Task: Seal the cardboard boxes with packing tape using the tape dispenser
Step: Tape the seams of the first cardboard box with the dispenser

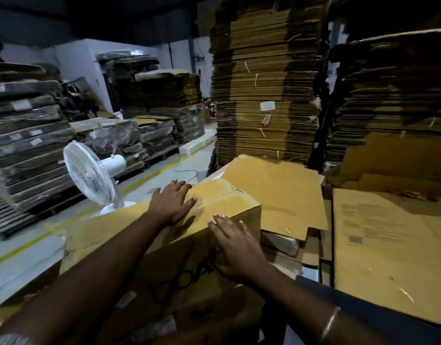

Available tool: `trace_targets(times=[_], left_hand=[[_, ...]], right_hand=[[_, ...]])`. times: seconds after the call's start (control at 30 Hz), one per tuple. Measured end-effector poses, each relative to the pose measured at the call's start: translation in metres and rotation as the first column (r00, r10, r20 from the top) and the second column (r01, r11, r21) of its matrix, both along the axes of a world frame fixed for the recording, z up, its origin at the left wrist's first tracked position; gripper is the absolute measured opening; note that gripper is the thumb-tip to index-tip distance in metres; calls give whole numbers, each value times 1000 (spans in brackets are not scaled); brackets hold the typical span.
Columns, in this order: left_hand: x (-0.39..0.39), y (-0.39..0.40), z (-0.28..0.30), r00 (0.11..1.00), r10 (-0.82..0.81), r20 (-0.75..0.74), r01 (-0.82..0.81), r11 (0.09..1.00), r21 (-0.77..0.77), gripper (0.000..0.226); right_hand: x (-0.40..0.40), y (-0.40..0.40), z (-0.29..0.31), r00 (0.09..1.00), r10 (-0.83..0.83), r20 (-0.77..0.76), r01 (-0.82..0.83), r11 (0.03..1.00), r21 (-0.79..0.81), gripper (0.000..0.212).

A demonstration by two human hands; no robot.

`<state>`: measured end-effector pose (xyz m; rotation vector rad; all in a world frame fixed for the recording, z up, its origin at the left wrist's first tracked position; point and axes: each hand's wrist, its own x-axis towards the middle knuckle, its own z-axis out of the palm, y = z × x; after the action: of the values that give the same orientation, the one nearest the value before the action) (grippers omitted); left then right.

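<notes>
A large brown cardboard box (129, 225) stands in front of me, its top facing up and tilted slightly. My left hand (173, 201) lies flat on the top near the far edge, fingers spread. My right hand (236, 247) presses flat against the near side of the box by its right corner, fingertips reaching the top edge. Neither hand holds anything. Clear tape shows along the top seam. No tape dispenser is in view.
A white fan (90, 175) stands on the floor to the left. Flattened cardboard sheets (276, 185) lie behind the box, and more (388, 245) to the right. Tall stacks of flat cartons (264, 83) rise behind. Wrapped pallets (27, 145) line the left aisle.
</notes>
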<state>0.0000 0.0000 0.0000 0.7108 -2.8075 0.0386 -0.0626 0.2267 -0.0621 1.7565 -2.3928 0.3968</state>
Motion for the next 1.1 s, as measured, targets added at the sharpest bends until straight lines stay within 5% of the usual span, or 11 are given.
trace_targets(times=[0.17, 0.43, 0.8, 1.1], left_hand=[[-1, -55, -6, 989, 115, 94, -124, 988, 95, 62], [3, -103, -24, 931, 272, 242, -343, 880, 329, 98], [-1, -87, -11, 978, 194, 80, -209, 882, 422, 68], [-36, 1, 45, 998, 53, 16, -56, 952, 302, 58]], right_hand=[[-4, -35, 2, 1000, 26, 4, -26, 1000, -1, 93], [-2, -61, -9, 999, 17, -44, -17, 1000, 3, 91], [-16, -42, -21, 969, 3, -248, -7, 1000, -13, 86], [-46, 54, 11, 940, -90, -329, 54, 992, -115, 100]])
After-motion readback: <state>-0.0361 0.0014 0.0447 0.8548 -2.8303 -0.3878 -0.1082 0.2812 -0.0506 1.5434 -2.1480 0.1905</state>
